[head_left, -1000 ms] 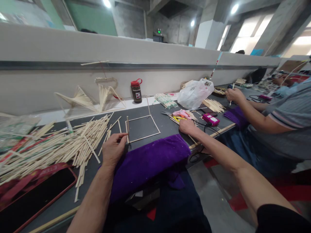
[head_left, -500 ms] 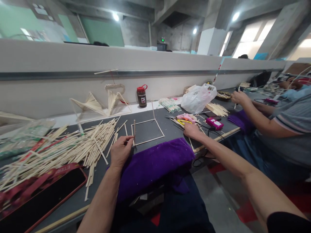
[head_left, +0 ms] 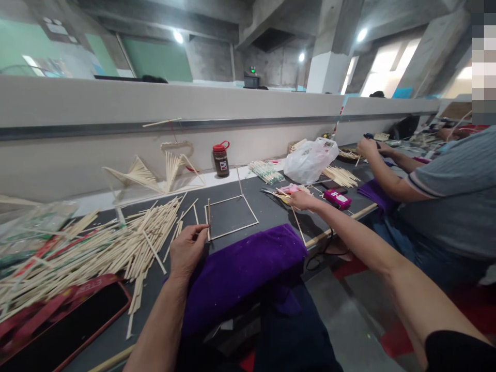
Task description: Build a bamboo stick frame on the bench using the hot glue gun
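Observation:
My left hand is closed in a pinch on a thin wooden stick, which stands upright at the near left corner of a square stick frame. The frame lies flat on the dark table, and a second upright stick rises from its far right corner. To the right, my right hand is closed among a pile of tools, with its fingertips partly hidden. Just beyond those fingers shows a pink tool, with something yellow beneath. Whatever the fingers grip is not clear.
A large heap of loose sticks and a phone lie on the left. Folded purple cloth covers the front edge. Behind stand a bottle, stick models and a plastic bag. A co-worker sits at right.
My right hand has moved slightly forward and left, over the pink and yellow tools, now covering more of them. My left hand still pinches the upright stick. The view has shifted a little.

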Tool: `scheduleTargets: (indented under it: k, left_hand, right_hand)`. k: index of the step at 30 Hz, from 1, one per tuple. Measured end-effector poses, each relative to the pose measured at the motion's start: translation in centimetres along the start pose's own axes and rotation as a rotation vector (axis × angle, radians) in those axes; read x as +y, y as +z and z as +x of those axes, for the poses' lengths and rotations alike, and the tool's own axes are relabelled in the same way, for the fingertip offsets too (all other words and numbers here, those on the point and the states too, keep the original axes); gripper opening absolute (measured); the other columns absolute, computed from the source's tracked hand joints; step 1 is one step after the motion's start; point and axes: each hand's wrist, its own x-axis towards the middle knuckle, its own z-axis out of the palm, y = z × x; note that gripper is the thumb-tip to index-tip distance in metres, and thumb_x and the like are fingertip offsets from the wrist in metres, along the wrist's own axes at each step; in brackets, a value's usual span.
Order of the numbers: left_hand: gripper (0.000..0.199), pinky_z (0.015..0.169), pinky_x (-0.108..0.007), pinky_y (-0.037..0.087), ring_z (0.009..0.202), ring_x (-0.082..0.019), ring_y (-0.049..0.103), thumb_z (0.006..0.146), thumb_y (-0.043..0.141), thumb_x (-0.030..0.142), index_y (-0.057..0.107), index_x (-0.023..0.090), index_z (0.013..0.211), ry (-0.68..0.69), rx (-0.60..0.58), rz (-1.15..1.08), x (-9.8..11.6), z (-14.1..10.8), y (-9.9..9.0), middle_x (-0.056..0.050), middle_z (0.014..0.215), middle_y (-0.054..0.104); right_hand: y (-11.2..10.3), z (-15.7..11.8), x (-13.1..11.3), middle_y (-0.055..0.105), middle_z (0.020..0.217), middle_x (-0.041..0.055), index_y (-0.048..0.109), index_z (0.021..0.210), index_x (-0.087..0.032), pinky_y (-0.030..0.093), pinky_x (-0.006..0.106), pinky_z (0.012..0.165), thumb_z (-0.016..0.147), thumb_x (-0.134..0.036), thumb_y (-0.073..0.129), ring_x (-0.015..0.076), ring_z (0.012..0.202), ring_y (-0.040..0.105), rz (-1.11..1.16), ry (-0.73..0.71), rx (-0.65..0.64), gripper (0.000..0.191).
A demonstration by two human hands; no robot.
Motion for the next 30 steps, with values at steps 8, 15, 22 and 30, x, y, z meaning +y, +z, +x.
scheduleTargets:
  k: [8, 15, 22, 30]
  left_hand:
    - [0.040, 0.079, -0.031, 0.052, 0.075, -0.020, 0.067, 0.081, 0.052, 0.047, 0.079, 0.020, 0.094, -0.009, -0.014, 0.016, -0.4, 0.1, 0.1, -0.006, 0.092, 0.077]
    - [0.041, 0.083, -0.034, 0.052, 0.078, -0.022, 0.068, 0.079, 0.052, 0.048, 0.078, 0.019, 0.094, -0.040, -0.018, 0.021, -0.1, 0.1, 0.1, -0.007, 0.093, 0.076]
    - [0.046, 0.081, -0.035, 0.051, 0.076, -0.022, 0.068, 0.079, 0.052, 0.050, 0.078, 0.019, 0.100, -0.106, -0.023, 0.056, -0.3, 0.3, 0.0, -0.006, 0.086, 0.074]
    - [0.043, 0.080, -0.036, 0.050, 0.075, -0.024, 0.067, 0.078, 0.055, 0.050, 0.078, 0.022, 0.099, -0.191, 0.045, 0.062, -0.1, 0.4, -0.2, -0.002, 0.076, 0.070]
  right_hand:
    - [-2.6, -1.3, 0.5, 0.044, 0.048, -0.0045, 0.051, 0.064, -0.018, 0.026, 0.022, 0.040, 0.083, -0.027, 0.060, 0.0062, 0.038, 0.032, 0.625, 0.120, -0.092, 0.023]
    - [1.7, -3.9, -1.4, 0.058, 0.061, -0.0018, 0.059, 0.087, -0.017, 0.033, 0.022, 0.045, 0.090, -0.024, 0.040, 0.0091, 0.044, 0.041, 0.641, 0.054, -0.006, 0.020]
    - [5.3, -5.3, -4.4, 0.074, 0.107, 0.0217, 0.065, 0.109, -0.010, 0.043, 0.030, 0.075, 0.095, -0.025, 0.044, 0.0280, 0.097, 0.069, 0.276, 0.075, 0.090, 0.029]
    - [3.3, -7.7, -2.4, 0.077, 0.112, 0.0115, 0.072, 0.107, -0.021, 0.045, 0.030, 0.079, 0.103, -0.039, 0.030, 0.0251, 0.107, 0.071, -0.032, 0.075, 0.108, 0.047]
